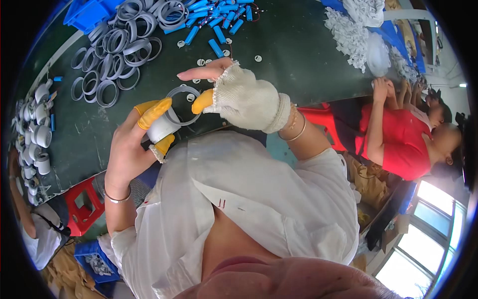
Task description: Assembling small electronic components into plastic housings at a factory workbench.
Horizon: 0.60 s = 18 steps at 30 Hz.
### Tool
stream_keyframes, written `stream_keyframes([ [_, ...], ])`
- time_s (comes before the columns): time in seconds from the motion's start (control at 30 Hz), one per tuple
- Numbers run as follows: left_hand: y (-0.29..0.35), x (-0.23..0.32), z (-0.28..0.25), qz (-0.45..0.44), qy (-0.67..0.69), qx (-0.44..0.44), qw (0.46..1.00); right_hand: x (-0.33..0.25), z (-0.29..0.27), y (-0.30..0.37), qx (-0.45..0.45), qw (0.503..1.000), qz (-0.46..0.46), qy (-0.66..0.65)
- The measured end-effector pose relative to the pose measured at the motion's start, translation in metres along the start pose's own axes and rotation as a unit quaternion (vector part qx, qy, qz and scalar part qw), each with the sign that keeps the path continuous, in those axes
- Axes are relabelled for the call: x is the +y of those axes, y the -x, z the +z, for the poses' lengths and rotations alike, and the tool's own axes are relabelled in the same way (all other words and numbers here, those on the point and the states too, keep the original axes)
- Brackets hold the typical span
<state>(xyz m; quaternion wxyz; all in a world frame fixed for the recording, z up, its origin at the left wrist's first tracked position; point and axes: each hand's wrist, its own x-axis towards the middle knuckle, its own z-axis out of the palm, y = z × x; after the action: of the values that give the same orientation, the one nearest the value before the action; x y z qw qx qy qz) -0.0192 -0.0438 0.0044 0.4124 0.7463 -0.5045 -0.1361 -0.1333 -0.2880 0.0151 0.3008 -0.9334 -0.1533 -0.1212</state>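
Dark green desk [298,55], scuffed, beneath and beyond both grips. Left grip [130,144] is closed around a white cylinder [160,130], its fingers yellow-capped. Right grip [249,98], gloved, is part-curled, forefinger extended, thumb touching a grey ring [172,116]; cannot tell how firmly. Ring sits between the grips, at the cylinder's end. Beyond left grip: heaped grey rings [115,42]. Beyond right grip: blue cylinders [219,34]. Right of right grip: person in red [401,137]; windows [423,244] nearer the wearer. Left grip's near side: red stool [79,209].
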Motion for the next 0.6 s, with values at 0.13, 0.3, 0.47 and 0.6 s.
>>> stream_keyframes([
  [0.13,-0.002,0.007,0.004,0.011,-0.036,-0.008,0.999,-0.001,0.005,0.003,0.027,0.999,0.014,-0.020],
  [0.3,-0.004,0.011,0.020,-0.054,-0.102,0.002,0.993,-0.013,0.014,-0.002,0.017,0.996,0.003,0.087],
  [0.47,-0.002,-0.007,0.024,-0.268,0.412,0.084,0.867,-0.016,0.007,-0.002,0.096,0.994,0.040,-0.018],
  [0.6,-0.009,0.000,0.037,-0.207,0.608,0.061,0.764,-0.024,0.022,-0.002,0.045,0.862,0.217,-0.457],
])
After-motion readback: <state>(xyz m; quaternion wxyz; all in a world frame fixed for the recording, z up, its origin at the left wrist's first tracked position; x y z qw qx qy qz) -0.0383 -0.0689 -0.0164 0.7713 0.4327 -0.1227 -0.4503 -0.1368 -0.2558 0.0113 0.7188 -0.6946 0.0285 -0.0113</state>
